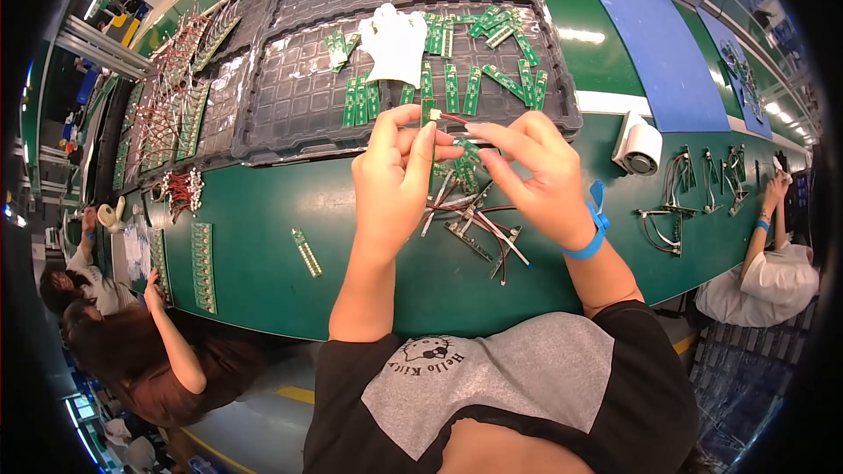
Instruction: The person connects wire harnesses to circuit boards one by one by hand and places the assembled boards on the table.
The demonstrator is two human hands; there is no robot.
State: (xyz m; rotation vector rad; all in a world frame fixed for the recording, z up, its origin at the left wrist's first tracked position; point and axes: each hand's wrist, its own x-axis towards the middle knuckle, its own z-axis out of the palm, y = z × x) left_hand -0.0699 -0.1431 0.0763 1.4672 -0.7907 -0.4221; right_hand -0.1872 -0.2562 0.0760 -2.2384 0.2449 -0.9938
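Note:
Above the near edge of the black tray, my left hand point(393, 177) is closed on a narrow green circuit board point(428, 107), held upright between thumb and fingers. A small white connector point(435, 114) sits on its face, with a dark red cable point(454, 118) running from it to the right. My right hand point(537, 174) pinches that cable's other part between thumb and forefinger. Just below my fingers lies a loose pile of circuit boards with black, red and white wires point(479, 215) on the green table point(263, 202). My hands partly hide this pile.
The black compartment tray point(299, 79) holds several green boards point(452, 88) and a white glove point(395, 48). Wired boards point(180, 123) crowd the left. A small white fan-like device point(639, 147) and blue mats point(654, 53) are at right. People work at both sides.

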